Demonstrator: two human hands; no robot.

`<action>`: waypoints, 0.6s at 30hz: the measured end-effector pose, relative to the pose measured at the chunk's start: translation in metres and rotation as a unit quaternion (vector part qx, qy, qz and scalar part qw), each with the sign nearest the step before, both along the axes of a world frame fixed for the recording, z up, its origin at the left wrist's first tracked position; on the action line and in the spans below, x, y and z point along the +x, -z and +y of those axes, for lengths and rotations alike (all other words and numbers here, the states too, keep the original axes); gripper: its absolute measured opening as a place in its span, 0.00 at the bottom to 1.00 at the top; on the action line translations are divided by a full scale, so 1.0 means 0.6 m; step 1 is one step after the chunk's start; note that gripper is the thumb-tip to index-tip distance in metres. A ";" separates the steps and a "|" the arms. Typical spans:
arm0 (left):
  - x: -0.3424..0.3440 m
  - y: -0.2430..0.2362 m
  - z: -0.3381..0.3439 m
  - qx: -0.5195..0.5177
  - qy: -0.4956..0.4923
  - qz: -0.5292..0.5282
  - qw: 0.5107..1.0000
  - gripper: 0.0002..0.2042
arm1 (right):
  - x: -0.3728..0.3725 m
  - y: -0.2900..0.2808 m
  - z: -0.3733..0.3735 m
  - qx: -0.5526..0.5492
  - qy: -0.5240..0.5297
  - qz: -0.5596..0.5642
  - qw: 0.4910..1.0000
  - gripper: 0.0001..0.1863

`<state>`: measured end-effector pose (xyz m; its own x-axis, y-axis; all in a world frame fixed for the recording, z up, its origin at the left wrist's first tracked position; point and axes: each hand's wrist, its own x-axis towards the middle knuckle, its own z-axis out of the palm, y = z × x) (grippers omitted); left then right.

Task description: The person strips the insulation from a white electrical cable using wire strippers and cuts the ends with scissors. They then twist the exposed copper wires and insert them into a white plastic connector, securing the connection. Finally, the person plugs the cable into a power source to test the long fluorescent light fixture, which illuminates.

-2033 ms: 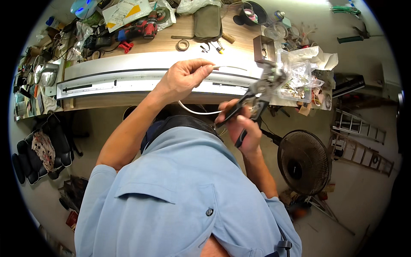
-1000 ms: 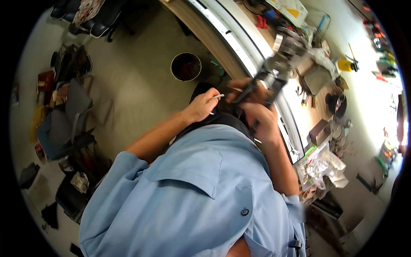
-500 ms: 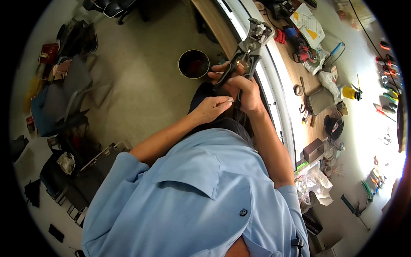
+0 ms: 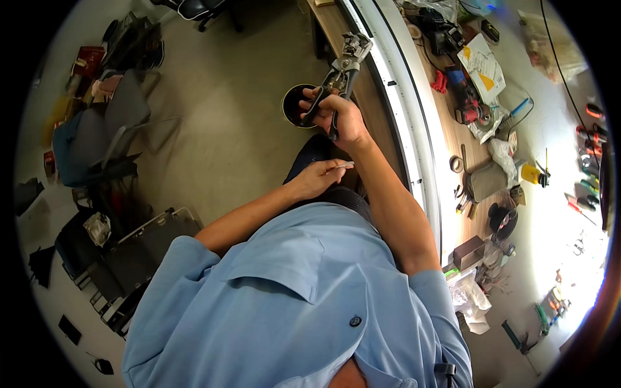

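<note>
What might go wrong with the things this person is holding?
The right hand holds the pliers with some fingers spread, so they might slip and drop, perhaps into the round bin seen beyond. Skin could get pinched between the handles. The left hand grips only a thin, pale piece, which might slip too.

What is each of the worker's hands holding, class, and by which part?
The right hand holds pliers by the dark handles. The left hand pinches a thin white cable just behind its tip.
</note>
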<state>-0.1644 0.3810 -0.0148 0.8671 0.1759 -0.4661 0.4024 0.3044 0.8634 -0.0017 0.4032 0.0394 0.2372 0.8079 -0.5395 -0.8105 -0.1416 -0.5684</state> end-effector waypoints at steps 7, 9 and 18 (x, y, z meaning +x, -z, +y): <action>0.028 0.027 0.017 -0.008 -0.035 -0.021 0.999 0.11 | 0.038 -0.051 -0.063 0.024 -0.039 -0.064 0.997 0.20; 0.054 0.030 0.012 0.018 -0.017 -0.049 0.998 0.11 | 0.055 -0.084 -0.123 0.005 -0.029 -0.135 0.990 0.22; 0.187 0.000 -0.013 0.028 0.015 -0.085 0.996 0.17 | 0.058 -0.131 -0.414 -0.238 0.088 -0.097 0.963 0.24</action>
